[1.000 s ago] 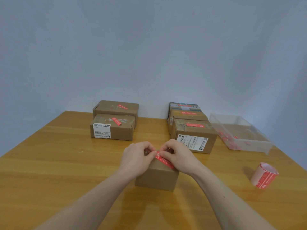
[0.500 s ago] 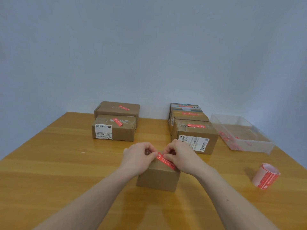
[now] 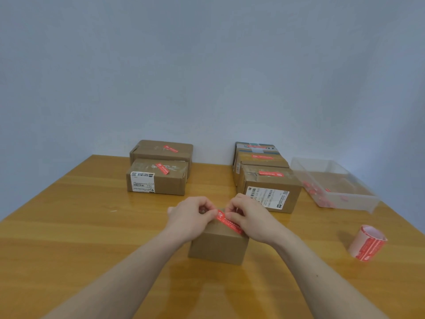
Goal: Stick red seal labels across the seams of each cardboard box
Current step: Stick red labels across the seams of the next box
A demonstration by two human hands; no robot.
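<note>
A red seal label (image 3: pixel 229 222) is pinched at its far end by the left hand (image 3: pixel 192 217) and pressed by the curled right hand (image 3: pixel 249 218) atop the small cardboard box (image 3: pixel 218 246), which stands on the worktop (image 3: pixel 92 226) nearer than the sealed boxes (image 3: pixel 158 178).

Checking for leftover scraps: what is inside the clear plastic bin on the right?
Inside the clear plastic bin, small red scraps lie along its near-left wall and floor. Their print is too small to read, and the glossy front wall blurs anything in the near-right corner.
</note>
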